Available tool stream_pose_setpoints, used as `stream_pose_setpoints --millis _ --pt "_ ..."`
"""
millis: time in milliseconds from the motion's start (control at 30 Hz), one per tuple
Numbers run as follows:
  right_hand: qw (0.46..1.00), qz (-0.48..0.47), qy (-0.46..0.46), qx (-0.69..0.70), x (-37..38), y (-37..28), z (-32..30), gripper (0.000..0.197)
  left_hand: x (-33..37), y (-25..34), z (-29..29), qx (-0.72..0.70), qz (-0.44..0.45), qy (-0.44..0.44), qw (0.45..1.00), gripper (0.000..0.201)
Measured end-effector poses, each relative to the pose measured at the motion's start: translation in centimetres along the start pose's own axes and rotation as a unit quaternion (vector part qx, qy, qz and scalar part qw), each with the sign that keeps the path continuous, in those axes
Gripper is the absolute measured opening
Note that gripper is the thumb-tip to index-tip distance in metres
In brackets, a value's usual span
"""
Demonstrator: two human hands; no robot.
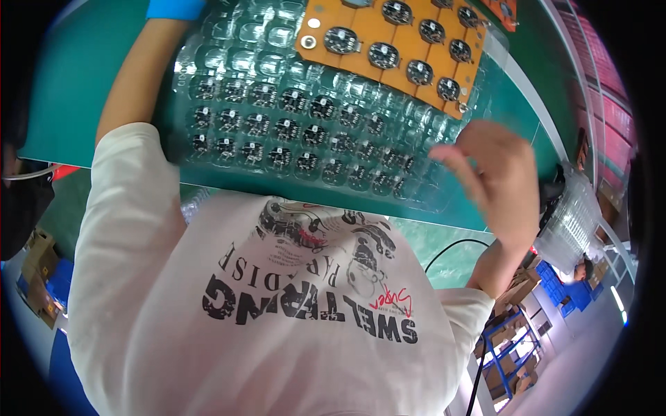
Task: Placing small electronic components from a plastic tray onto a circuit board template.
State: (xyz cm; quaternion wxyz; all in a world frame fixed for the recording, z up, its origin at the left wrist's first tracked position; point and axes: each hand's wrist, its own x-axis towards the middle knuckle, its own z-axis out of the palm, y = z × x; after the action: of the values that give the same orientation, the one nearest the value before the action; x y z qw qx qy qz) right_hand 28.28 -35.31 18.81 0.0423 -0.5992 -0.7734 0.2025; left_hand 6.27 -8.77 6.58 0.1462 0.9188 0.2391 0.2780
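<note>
I see R hand (496, 184) hovering, fingers loosely spread, holding nothing, at 3 o'clock edge of clear plastic blister tray (305, 132) w/ small black round parts; tray's long axis runs 9–3. L hand out of view, can't tell grip

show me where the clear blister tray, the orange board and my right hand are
clear blister tray (291, 132), head view, on a middle pocket row.
orange board (374, 31), head view, on bare orange surface between parts.
right hand (496, 177), head view, on the back of it.
</note>
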Motion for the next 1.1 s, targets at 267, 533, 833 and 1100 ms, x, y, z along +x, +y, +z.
stream_pose_setpoints --millis 267,533,833,1100 --pt "0.989 0.069 -0.128 0.010 -3.1 0.2 5.7 0.014 0.8 0.2 0.1 -0.017 0.001 -0.001 1.000 0.026" --pt "0.985 -0.039 0.169 -0.022 2.9 0.1 1.2 0.009 -0.3 -1.0 1.4 0.017 -0.001 -0.016 1.000 0.025" --pt "0.947 -0.128 0.230 -0.182 12.5 -0.4 4.3 0.008 -0.1 -0.2 0.7 0.012 -0.011 0.010 1.000 0.024" --pt "0.953 -0.118 0.193 -0.202 13.4 -0.7 4.4 0.006 -0.2 -0.4 0.4 0.026 -0.027 -0.019 0.999 0.024"
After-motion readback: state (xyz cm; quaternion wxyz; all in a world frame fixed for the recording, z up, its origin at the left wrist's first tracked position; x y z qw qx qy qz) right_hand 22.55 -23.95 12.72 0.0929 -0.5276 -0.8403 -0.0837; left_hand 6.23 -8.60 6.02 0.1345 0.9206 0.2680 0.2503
